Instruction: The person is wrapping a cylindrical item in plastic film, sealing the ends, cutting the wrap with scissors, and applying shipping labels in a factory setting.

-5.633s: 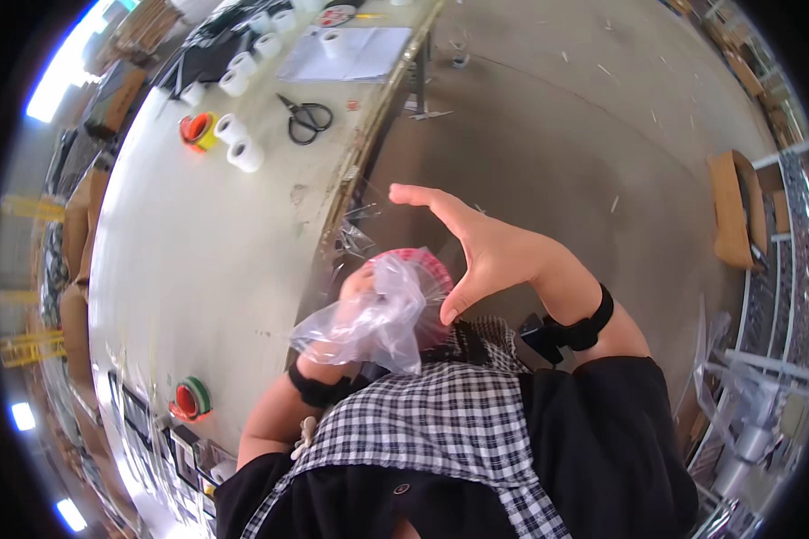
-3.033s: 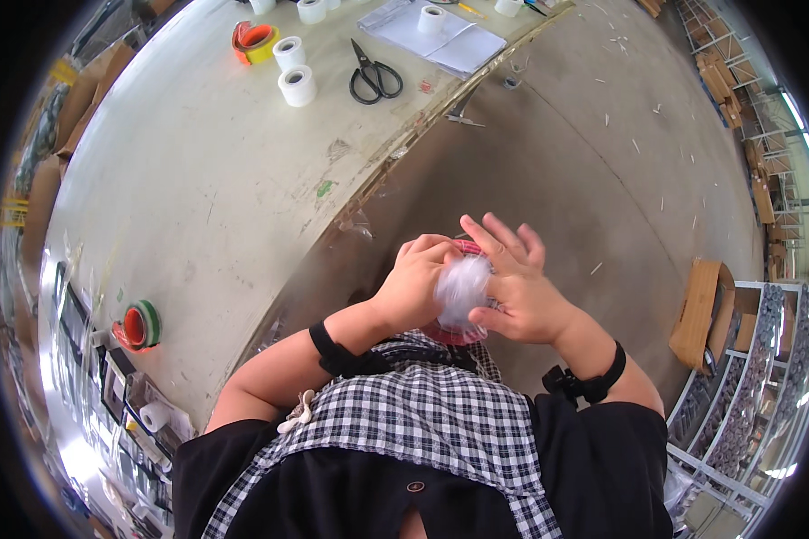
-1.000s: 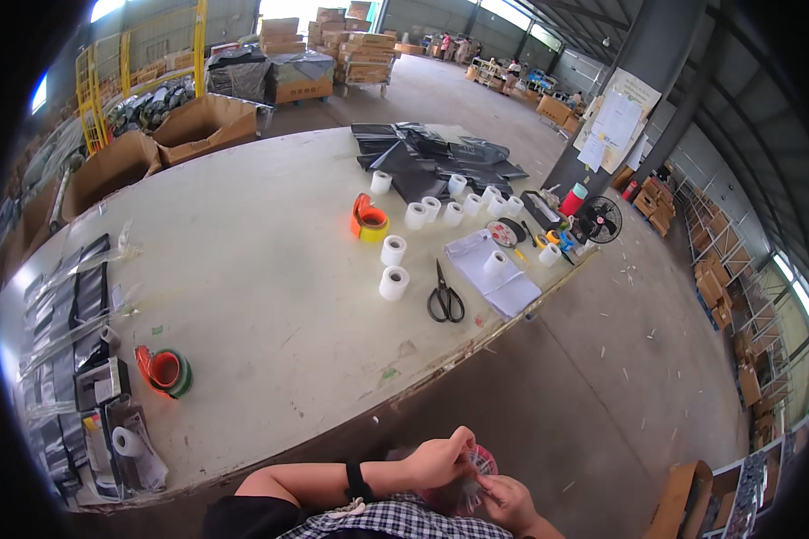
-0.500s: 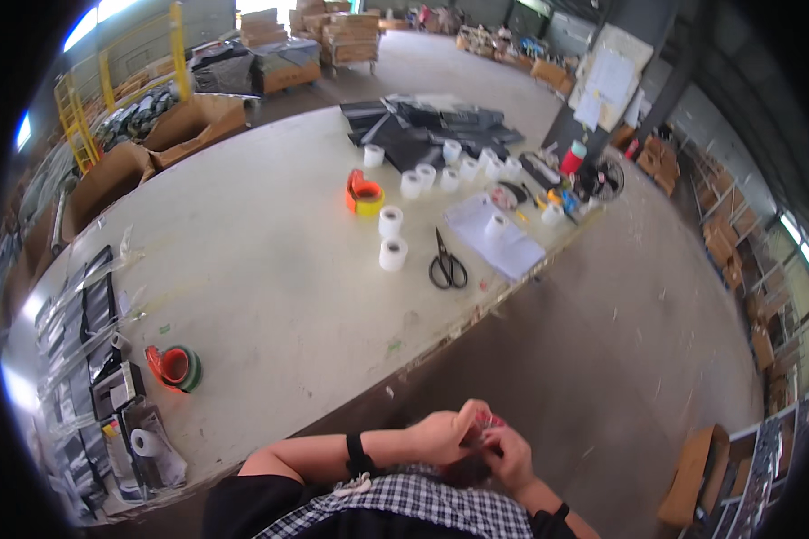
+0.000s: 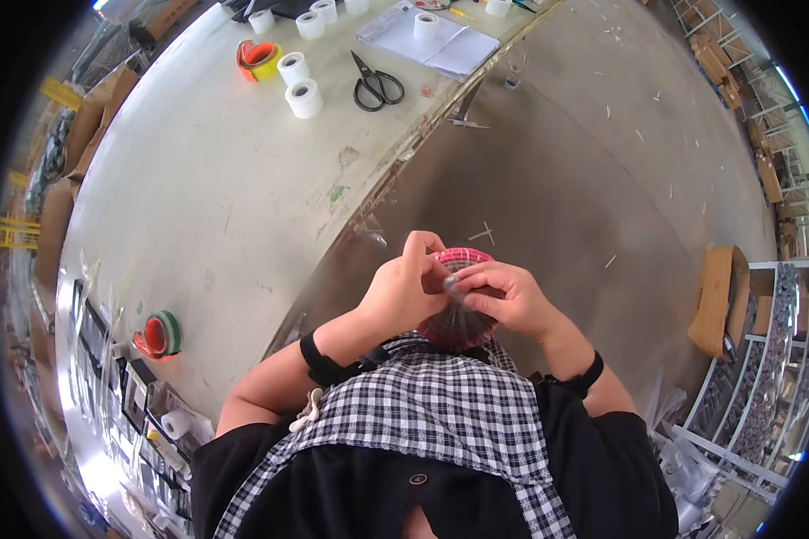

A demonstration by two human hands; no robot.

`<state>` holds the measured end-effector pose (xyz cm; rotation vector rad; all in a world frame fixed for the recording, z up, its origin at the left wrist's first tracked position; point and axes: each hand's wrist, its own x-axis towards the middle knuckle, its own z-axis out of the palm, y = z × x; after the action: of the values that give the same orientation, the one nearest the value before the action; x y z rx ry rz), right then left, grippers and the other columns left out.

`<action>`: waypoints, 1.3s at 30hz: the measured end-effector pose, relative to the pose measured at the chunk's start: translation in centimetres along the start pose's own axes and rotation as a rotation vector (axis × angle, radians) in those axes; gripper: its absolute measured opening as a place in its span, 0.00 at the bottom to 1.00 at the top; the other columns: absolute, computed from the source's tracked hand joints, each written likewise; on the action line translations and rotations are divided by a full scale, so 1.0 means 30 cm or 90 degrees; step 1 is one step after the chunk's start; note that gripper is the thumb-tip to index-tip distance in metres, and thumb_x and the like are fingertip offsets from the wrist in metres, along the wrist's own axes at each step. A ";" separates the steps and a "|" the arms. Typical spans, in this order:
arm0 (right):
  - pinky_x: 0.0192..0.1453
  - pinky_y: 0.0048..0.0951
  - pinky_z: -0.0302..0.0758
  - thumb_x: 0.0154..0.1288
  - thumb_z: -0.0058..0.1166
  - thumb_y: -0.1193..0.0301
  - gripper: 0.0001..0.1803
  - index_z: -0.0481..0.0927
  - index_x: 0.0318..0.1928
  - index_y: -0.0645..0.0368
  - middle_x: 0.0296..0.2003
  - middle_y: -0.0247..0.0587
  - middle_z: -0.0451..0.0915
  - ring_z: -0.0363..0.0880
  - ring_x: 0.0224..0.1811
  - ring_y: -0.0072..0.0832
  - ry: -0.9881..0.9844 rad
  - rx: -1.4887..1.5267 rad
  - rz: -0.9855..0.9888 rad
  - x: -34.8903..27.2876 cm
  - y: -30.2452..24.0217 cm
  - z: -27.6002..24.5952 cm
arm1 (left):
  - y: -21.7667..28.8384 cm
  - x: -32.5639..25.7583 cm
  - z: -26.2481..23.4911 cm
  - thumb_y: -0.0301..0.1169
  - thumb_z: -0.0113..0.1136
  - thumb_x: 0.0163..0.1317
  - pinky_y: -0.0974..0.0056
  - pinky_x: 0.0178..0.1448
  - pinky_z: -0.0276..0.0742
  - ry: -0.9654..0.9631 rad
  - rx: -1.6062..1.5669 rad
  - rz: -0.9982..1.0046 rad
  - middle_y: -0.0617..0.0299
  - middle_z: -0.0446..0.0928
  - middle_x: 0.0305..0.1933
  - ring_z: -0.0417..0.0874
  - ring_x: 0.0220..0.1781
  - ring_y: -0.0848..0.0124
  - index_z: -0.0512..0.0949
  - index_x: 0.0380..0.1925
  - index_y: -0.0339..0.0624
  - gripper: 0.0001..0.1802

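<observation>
**Coil bagging, nearly done**

Both hands, left (image 5: 403,289) & right (image 5: 505,296), pinch the clear bag's neck over the red wire coil (image 5: 457,296), held at chest, off the tabletop (image 5: 198,198). Coil looks enclosed (film hard to see); closing the bag seems left.

We note a large pale worktable (image 5: 198,207) on a grey concrete floor (image 5: 593,153) scattered with small white scraps. On the table: black scissors (image 5: 375,87), white tape rolls (image 5: 304,97), white sheets (image 5: 440,40). Cardboard boxes (image 5: 719,296) and metal shelving (image 5: 764,395) stand at right. Lighting is bright and even.
</observation>
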<state>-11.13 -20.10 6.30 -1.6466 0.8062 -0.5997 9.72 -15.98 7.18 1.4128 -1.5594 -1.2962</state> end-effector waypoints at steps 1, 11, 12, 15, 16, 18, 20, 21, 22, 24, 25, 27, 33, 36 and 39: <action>0.44 0.26 0.78 0.53 0.64 0.78 0.13 0.84 0.41 0.60 0.39 0.37 0.83 0.82 0.38 0.25 -0.033 -0.029 -0.073 0.000 -0.002 -0.006 | -0.003 0.000 -0.004 0.21 0.68 0.48 0.66 0.38 0.80 0.001 -0.003 -0.015 0.57 0.81 0.32 0.84 0.33 0.68 0.59 0.49 0.41 0.32; 0.38 0.24 0.78 0.50 0.65 0.80 0.05 0.83 0.29 0.61 0.33 0.38 0.83 0.82 0.35 0.25 0.092 -0.011 -0.026 -0.028 0.023 0.040 | 0.027 -0.031 0.027 0.21 0.66 0.50 0.66 0.41 0.80 0.011 0.030 0.009 0.54 0.82 0.34 0.85 0.37 0.66 0.58 0.53 0.40 0.33; 0.38 0.24 0.78 0.50 0.65 0.80 0.05 0.83 0.29 0.61 0.33 0.38 0.83 0.82 0.35 0.25 0.092 -0.009 -0.023 -0.024 0.019 0.047 | 0.033 -0.032 0.027 0.21 0.66 0.50 0.66 0.41 0.80 0.009 0.030 0.006 0.54 0.82 0.34 0.85 0.37 0.66 0.58 0.53 0.40 0.33; 0.37 0.25 0.78 0.49 0.64 0.80 0.06 0.78 0.24 0.62 0.31 0.39 0.83 0.82 0.34 0.25 0.130 -0.017 -0.003 -0.012 0.010 0.060 | 0.040 -0.033 0.032 0.23 0.66 0.51 0.67 0.41 0.80 0.047 0.071 -0.051 0.53 0.83 0.33 0.86 0.37 0.66 0.60 0.53 0.39 0.31; 0.37 0.26 0.78 0.48 0.64 0.79 0.07 0.78 0.24 0.62 0.30 0.39 0.82 0.82 0.33 0.26 0.142 -0.013 0.007 -0.011 0.011 0.065 | 0.037 -0.041 0.039 0.24 0.66 0.52 0.64 0.40 0.80 0.066 0.047 -0.065 0.53 0.84 0.33 0.86 0.37 0.62 0.62 0.51 0.39 0.29; 0.36 0.27 0.78 0.47 0.65 0.79 0.07 0.77 0.24 0.61 0.29 0.39 0.82 0.82 0.33 0.27 0.154 -0.008 0.018 -0.003 0.015 0.069 | 0.034 -0.040 0.038 0.26 0.66 0.52 0.62 0.40 0.79 0.084 0.025 -0.079 0.53 0.84 0.33 0.86 0.37 0.58 0.63 0.49 0.39 0.27; 0.34 0.28 0.77 0.45 0.65 0.78 0.07 0.77 0.24 0.60 0.27 0.40 0.80 0.81 0.29 0.30 0.172 -0.125 -0.042 0.002 0.019 0.070 | 0.036 -0.036 0.041 0.25 0.66 0.51 0.63 0.40 0.79 0.105 0.036 -0.092 0.53 0.84 0.34 0.86 0.37 0.59 0.66 0.46 0.39 0.24; 0.34 0.28 0.77 0.45 0.65 0.78 0.07 0.77 0.24 0.60 0.27 0.40 0.80 0.81 0.29 0.30 0.170 -0.124 -0.042 0.001 0.019 0.075 | 0.031 -0.037 0.045 0.25 0.66 0.51 0.63 0.40 0.79 0.106 0.036 -0.094 0.53 0.84 0.34 0.86 0.37 0.59 0.66 0.46 0.39 0.24; 0.34 0.25 0.77 0.47 0.65 0.80 0.08 0.77 0.25 0.61 0.28 0.39 0.80 0.80 0.29 0.27 0.169 -0.158 -0.047 0.000 0.017 0.081 | 0.020 -0.037 0.049 0.25 0.67 0.51 0.65 0.39 0.79 0.111 0.042 -0.086 0.54 0.84 0.33 0.86 0.36 0.63 0.69 0.45 0.38 0.22; 0.33 0.23 0.77 0.49 0.65 0.81 0.08 0.76 0.26 0.62 0.29 0.39 0.79 0.79 0.28 0.23 0.166 -0.192 -0.052 0.002 0.002 0.094 | 0.013 -0.039 0.049 0.25 0.67 0.52 0.67 0.39 0.80 0.117 0.048 -0.080 0.54 0.84 0.33 0.86 0.35 0.67 0.71 0.44 0.37 0.20; 0.33 0.23 0.77 0.50 0.63 0.80 0.07 0.77 0.28 0.62 0.29 0.38 0.79 0.80 0.28 0.23 0.169 -0.208 -0.015 0.003 -0.017 0.100 | 0.014 -0.042 0.046 0.25 0.67 0.51 0.66 0.38 0.80 0.111 0.093 -0.038 0.55 0.84 0.32 0.86 0.34 0.65 0.74 0.41 0.37 0.17; 0.34 0.23 0.78 0.52 0.62 0.79 0.07 0.77 0.30 0.62 0.29 0.38 0.80 0.80 0.28 0.22 0.170 -0.224 0.023 0.001 -0.033 0.110 | 0.021 -0.044 0.041 0.25 0.66 0.50 0.65 0.38 0.80 0.106 0.137 0.004 0.55 0.83 0.31 0.86 0.34 0.63 0.76 0.39 0.37 0.15; 0.37 0.22 0.79 0.55 0.60 0.77 0.11 0.78 0.41 0.62 0.33 0.38 0.82 0.82 0.30 0.22 0.162 -0.138 0.079 0.006 -0.037 0.113 | 0.020 -0.023 0.023 0.25 0.65 0.47 0.60 0.38 0.79 0.094 0.221 0.079 0.53 0.81 0.30 0.84 0.33 0.57 0.78 0.32 0.37 0.10; 0.38 0.23 0.79 0.55 0.60 0.77 0.13 0.79 0.43 0.62 0.33 0.39 0.82 0.83 0.31 0.22 0.166 -0.140 0.073 0.004 -0.029 0.121 | 0.019 -0.027 0.019 0.24 0.64 0.48 0.59 0.39 0.79 0.080 0.214 0.071 0.53 0.81 0.31 0.84 0.35 0.57 0.78 0.32 0.36 0.10; 0.39 0.23 0.80 0.55 0.60 0.77 0.13 0.80 0.43 0.63 0.34 0.40 0.82 0.83 0.32 0.23 0.157 -0.115 0.087 0.004 -0.051 0.117 | 0.019 -0.030 0.021 0.25 0.64 0.48 0.59 0.40 0.79 0.069 0.238 0.041 0.53 0.82 0.30 0.84 0.35 0.56 0.78 0.32 0.36 0.10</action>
<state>-8.13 -17.81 7.02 -1.6838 1.1719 -0.6571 9.12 -15.01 7.66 1.6117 -1.8213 -0.9031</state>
